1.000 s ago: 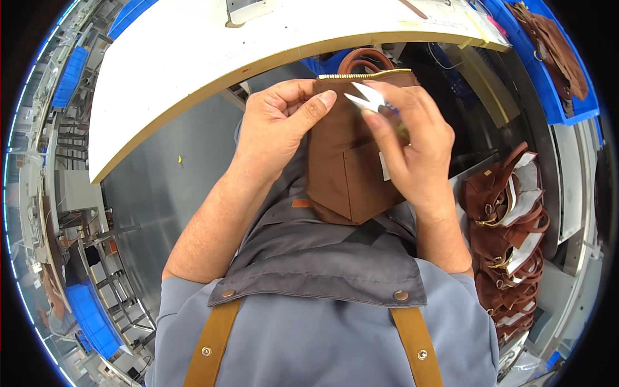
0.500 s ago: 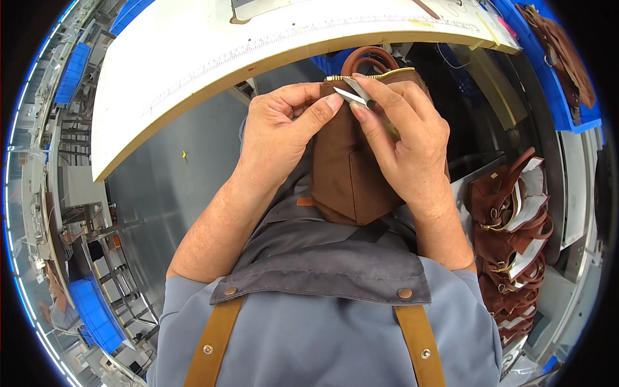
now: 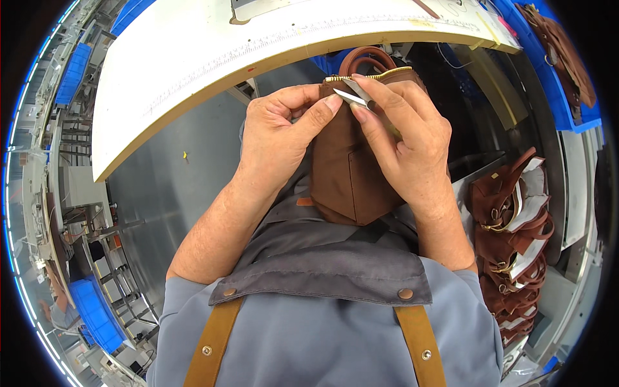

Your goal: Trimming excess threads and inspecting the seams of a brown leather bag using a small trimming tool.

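Note:
A brown handbag [image 3: 343,161] stands upright in front of my lap, with rolled handles [image 3: 365,54] at its far side and a gold zipper [image 3: 398,71] along its top. My left hand [image 3: 280,129] pinches the bag's upper left corner by the zipper's end, thumb and forefinger closed on it. In my right hand [image 3: 412,138] is a pair of thread snips [image 3: 350,97], held between thumb and fingers. Their two silver blades are parted and point left, close to my left thumb tip. The rest of the snips is mostly hidden by my hand.
Beyond the bag curves a white worktable [image 3: 193,64] with ruler markings and a pale wooden edge. Several brown handbags [image 3: 509,226] stand in a row at my right. A blue bin [image 3: 561,97] with brown leather pieces sits at far right. A person works at far left.
Almost nothing differs. Both hands keep their grip at the zipper's end, and the bag's handles have tilted very slightly left.

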The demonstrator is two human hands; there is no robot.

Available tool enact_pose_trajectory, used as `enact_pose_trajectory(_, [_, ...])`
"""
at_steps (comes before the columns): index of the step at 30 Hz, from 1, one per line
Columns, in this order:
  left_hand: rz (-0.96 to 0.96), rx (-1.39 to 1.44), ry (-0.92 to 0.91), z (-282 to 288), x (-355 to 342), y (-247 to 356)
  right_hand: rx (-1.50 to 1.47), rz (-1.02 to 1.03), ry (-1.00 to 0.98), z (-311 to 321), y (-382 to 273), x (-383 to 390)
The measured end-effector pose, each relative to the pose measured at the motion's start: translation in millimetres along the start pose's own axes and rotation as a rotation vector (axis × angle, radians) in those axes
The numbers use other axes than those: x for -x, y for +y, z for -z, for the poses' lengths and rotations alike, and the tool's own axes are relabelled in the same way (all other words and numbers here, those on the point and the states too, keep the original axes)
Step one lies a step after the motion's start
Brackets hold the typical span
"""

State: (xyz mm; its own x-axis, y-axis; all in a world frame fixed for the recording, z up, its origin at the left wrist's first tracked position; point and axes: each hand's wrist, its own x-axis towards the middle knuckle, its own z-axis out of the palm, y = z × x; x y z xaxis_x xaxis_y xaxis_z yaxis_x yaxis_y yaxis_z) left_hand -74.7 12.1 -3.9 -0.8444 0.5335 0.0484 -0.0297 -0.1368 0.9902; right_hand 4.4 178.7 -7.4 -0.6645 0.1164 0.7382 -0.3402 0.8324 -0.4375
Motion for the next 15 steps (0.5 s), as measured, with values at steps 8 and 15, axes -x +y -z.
enact_pose_trajectory(8, [-0.038,-0.051,0.008,-4.6,0.8,2.0,0.053,0.0,0.061,-3.8,-4.5,4.2])
enact_pose_trajectory(15, [-0.014,-0.094,0.021,-3.5,2.0,2.2,0.004,0.051,0.067,-8.0,5.1,3.6])
